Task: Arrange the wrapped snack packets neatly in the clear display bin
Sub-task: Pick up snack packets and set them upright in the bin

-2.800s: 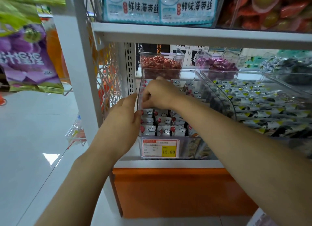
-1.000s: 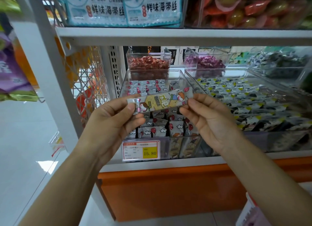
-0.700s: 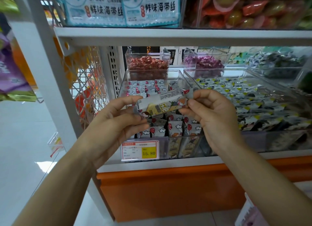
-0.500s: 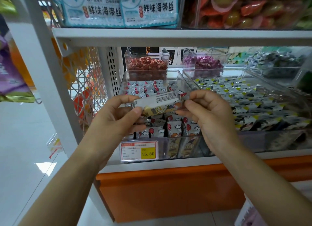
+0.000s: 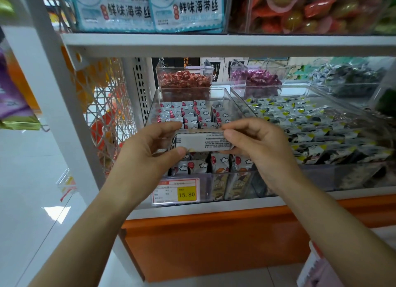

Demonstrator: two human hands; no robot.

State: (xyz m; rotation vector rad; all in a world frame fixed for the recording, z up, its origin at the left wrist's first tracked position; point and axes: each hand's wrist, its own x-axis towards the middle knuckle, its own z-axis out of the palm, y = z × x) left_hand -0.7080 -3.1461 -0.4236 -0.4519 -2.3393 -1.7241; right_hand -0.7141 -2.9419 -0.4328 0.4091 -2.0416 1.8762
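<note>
Wrapped snack packet (image 5: 203, 141), printed back uppermost, held level over the near half of the clear display bin (image 5: 152, 109). The left hand (image 5: 147, 154) pinches its left end, the right hand (image 5: 257, 145) its right end. Rows of stocked packets (image 5: 189, 113) stand in the bin. A price label (image 5: 176, 191) fronts it on the shelf (image 5: 192, 208).

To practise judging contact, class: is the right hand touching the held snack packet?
Touching. The head view shows the right hand pinching the right end of the snack packet, thumb on its face.
</note>
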